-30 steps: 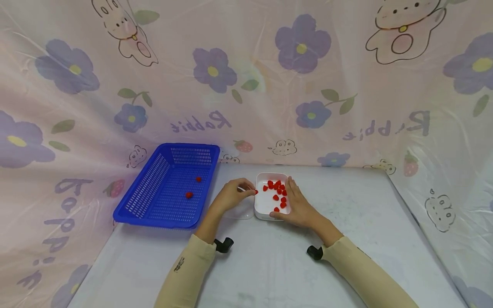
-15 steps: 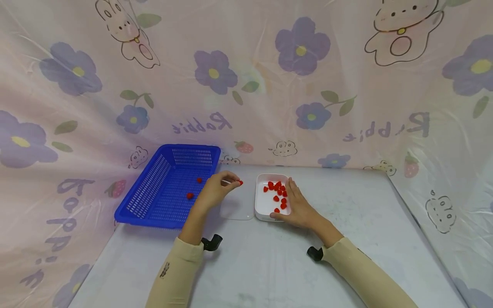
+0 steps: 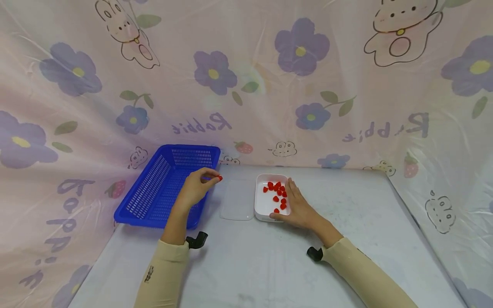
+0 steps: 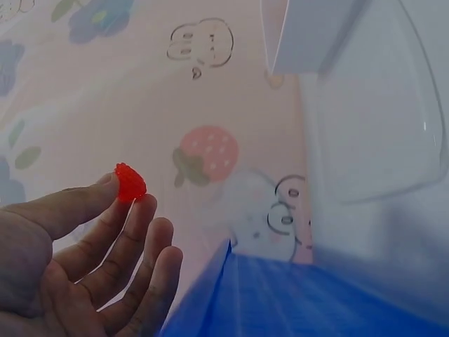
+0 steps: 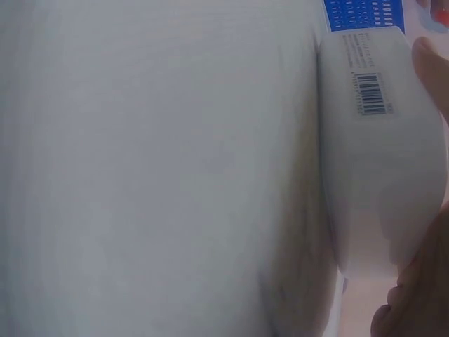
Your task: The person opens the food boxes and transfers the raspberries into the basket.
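My left hand point(image 3: 196, 186) pinches a red raspberry point(image 4: 130, 182) between thumb and fingertips, over the right rim of the blue plastic basket point(image 3: 146, 184). The other fingers are loosely bent below it in the left wrist view. My right hand point(image 3: 302, 209) holds the white plastic box point(image 3: 262, 204) at its right side, thumb at the near rim and fingers along the right wall. Several red raspberries point(image 3: 279, 192) lie loose in the box, mostly toward its right and far side. My left hand and forearm hide part of the basket's floor.
A clear plastic lid point(image 3: 236, 201) lies flat on the white table point(image 3: 262, 265) between basket and box. A patterned curtain point(image 3: 250, 98) rises behind the table. The box's near wall bears a barcode label point(image 5: 370, 93).
My left hand has moved left from the box's left rim, over the lid, to the basket, carrying the raspberry. My right hand stays at the box.
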Motion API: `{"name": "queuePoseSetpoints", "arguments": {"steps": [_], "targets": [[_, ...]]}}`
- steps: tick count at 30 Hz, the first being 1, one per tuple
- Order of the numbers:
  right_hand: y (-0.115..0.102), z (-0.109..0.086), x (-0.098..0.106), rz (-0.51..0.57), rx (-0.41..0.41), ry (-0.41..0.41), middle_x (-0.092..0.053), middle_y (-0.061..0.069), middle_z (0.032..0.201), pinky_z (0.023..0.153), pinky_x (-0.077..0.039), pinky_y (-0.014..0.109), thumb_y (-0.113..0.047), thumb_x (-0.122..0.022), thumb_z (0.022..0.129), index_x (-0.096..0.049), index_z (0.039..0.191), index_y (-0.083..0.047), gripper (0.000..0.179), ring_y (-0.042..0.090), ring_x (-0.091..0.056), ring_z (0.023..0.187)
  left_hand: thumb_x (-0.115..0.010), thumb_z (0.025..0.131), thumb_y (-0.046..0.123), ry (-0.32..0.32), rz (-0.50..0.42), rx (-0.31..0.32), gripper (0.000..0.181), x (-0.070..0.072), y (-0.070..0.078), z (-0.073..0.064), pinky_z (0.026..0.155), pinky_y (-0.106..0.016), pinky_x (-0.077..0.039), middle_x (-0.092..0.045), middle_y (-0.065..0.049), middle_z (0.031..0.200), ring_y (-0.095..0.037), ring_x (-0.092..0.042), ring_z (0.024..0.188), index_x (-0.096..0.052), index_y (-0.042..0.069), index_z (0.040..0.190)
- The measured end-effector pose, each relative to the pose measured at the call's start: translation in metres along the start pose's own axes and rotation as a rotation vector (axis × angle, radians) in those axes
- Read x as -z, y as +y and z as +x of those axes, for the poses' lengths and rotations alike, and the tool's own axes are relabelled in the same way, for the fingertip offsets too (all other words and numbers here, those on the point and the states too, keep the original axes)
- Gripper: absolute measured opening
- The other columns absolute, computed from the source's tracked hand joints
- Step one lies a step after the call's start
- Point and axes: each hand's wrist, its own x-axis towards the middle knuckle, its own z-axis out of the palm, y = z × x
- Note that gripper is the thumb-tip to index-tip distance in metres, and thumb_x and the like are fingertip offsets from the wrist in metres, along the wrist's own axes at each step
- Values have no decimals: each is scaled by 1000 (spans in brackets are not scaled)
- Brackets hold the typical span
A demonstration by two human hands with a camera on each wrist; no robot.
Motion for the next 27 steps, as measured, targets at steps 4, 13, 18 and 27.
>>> {"name": "queuePoseSetpoints", "arguments": {"steps": [4,13,18,27], "targets": [[2,1,-1,-13,-1,3,6,12,181,129,-19,62,-82,-70,83,2,172,-6,138,36,-1,166,-68,108,25,13,15,8,26,13,-6,-1,92,-49,-56,-72,-14,129,-35,-67,118,-73,10,129],[0,0,0,-3,3,-3,7,11,181,130,-18,59,-82,-71,82,2,172,-5,139,35,0,167,-66,109,27,32,-1,54,32,34,-24,-4,73,-37,-57,-69,-19,134,-41,-67,117,-69,6,133],[1,0,0,-1,-6,-8,8,10,181,129,-19,61,-83,-70,82,3,172,-7,139,35,0,167,-65,110,27,54,31,67,32,40,-31,-6,98,-55,-54,-68,-21,137,-42,-63,126,-69,5,134],[1,0,0,6,-5,-7,9,10,181,129,-19,61,-83,-71,82,4,172,-7,139,35,1,167,-62,111,24,82,55,90,33,44,-38,-8,108,-65,-49,-63,-25,142,-47,-57,133,-66,1,135]]}}
